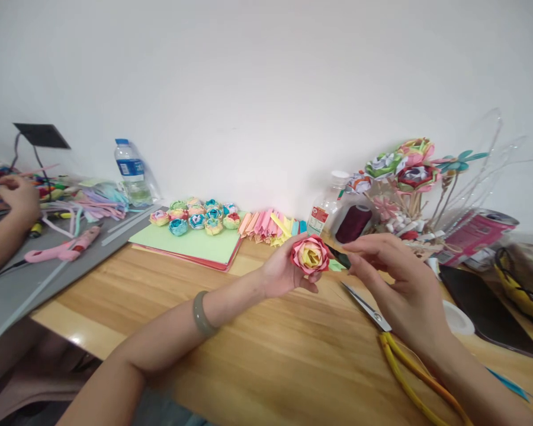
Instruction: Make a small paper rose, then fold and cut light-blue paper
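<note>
Over the worktop [266, 340], short of its wall-side edge: pink-and-yellow paper flower [310, 255] | left hand [284, 275] half-curled, cradling it; right hand [402, 287] pinched on dark slim tool [340, 257] | too hard a push from the tool could crease the flower.

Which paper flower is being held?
The pink, yellow-centred paper flower in the left hand; the others sit on green paper or stand bunched at right.
</note>
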The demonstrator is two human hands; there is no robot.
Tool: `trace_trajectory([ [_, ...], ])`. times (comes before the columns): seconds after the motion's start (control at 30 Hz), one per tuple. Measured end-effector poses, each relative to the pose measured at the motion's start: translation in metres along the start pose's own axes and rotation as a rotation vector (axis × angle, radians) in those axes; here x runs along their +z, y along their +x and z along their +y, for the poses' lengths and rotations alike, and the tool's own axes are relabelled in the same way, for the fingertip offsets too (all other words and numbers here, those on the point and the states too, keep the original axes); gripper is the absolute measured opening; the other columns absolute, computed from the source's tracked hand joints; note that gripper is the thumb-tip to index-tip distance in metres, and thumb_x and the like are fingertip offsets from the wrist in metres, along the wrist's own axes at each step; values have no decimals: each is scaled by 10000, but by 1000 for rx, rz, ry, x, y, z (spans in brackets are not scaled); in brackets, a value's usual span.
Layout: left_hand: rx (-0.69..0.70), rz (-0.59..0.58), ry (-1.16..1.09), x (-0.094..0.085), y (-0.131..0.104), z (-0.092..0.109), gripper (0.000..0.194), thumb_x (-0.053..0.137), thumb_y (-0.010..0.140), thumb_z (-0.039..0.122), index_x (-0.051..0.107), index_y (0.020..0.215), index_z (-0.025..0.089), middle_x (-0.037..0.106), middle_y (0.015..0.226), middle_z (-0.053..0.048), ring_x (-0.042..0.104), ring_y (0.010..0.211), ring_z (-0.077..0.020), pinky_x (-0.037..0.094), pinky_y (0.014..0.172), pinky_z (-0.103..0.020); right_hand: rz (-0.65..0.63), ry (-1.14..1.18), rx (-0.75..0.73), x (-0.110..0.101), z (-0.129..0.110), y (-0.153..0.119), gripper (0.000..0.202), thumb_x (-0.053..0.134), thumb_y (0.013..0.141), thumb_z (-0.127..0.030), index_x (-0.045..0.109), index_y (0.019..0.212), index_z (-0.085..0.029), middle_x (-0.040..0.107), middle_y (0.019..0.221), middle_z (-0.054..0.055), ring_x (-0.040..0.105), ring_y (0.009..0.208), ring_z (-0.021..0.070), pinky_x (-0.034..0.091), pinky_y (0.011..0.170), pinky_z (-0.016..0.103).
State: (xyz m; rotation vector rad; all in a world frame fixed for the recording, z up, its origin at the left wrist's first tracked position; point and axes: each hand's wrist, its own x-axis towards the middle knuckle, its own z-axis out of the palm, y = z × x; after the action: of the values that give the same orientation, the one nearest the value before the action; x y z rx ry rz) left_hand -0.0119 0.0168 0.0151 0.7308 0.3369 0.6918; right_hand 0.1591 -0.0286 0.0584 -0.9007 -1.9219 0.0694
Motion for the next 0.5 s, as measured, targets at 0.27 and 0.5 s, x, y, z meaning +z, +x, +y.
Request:
trace_trajectory([
  [0.27, -54, 57, 185, 7, -2, -6, 529, 410, 800, 600, 586, 634, 130, 543, 531, -16, 454, 431, -99, 494, 413, -268, -280, 435, 508, 0, -8, 6, 225, 586, 795, -418, 632, 782, -198, 569, 598, -17, 511, 526, 104, 428, 473, 219],
  [0.5, -100, -12, 257, 13, -7, -7, 675, 378, 734, 740, 613, 673, 110, 562, 572, -33, 466, 444, -100, 481, 404, -265, -338, 685, 616, 0, -6, 6, 225, 656, 751, -394, 598, 712, -181, 552, 594, -21, 452, 517, 81, 358, 477, 213],
])
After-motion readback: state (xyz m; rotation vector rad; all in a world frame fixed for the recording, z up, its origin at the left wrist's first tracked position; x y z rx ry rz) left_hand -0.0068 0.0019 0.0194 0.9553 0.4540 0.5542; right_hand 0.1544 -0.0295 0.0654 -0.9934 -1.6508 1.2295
